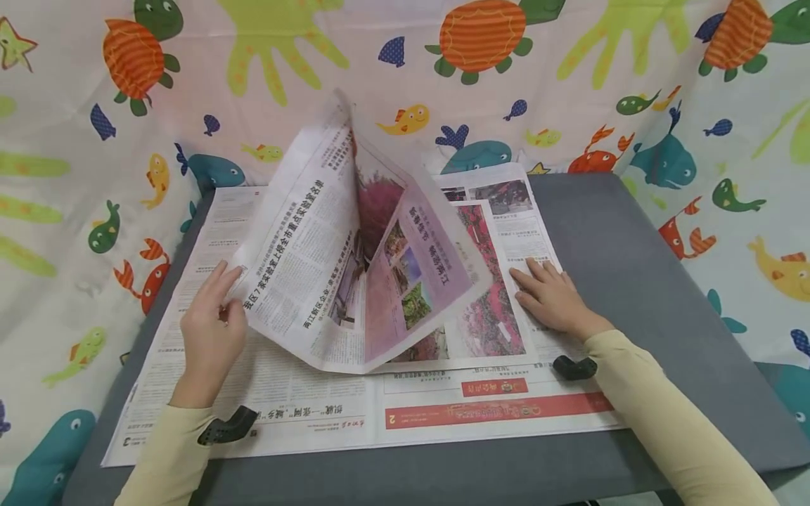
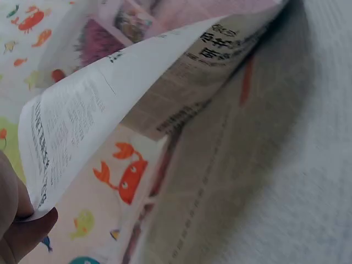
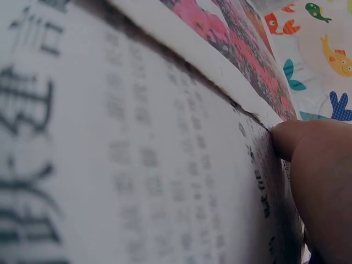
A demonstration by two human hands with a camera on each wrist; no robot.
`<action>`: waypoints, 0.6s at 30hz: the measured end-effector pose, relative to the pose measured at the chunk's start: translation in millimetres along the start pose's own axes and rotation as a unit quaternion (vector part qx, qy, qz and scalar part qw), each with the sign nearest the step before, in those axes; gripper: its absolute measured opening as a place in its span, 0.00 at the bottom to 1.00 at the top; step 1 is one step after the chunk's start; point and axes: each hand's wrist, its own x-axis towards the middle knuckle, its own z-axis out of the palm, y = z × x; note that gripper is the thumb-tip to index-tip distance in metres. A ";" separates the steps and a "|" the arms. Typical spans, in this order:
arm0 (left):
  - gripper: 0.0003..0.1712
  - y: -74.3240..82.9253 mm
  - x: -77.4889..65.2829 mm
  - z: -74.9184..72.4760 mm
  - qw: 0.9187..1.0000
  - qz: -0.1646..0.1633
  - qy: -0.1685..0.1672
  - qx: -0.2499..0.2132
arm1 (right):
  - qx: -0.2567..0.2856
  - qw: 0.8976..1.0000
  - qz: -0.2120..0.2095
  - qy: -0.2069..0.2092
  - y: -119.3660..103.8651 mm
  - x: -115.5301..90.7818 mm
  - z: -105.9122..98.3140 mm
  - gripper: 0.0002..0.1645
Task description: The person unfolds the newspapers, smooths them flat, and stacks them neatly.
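My left hand pinches the edge of a newspaper sheet between thumb and fingers. In the head view that sheet stands lifted and bent, its printed side on the left and a purple page with small photos on the right. The left wrist view shows the thumb and a fingertip at the corner of the raised sheet. My right hand lies flat with its fingers on the right edge of the newspaper with pink flower photos. Close up, the right thumb rests at that paper's edge.
A wider spread of newspaper lies beneath, covering much of the grey table. Behind and beside the table hangs a cloth printed with sea animals. Black wrist pieces sit at both sleeves.
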 end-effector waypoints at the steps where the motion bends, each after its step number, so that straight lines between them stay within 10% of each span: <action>1: 0.30 -3.6 -3.8 -0.7 1.000 -0.003 -0.003 0.007 | 0.000 1.000 -0.001 0.000 0.3 0.1 -0.6 0.35; 18: 0.27 -53.5 -42.1 -23.5 0.986 -0.076 -0.131 0.074 | 0.002 1.000 0.015 -0.012 3.6 1.4 2.6 0.35</action>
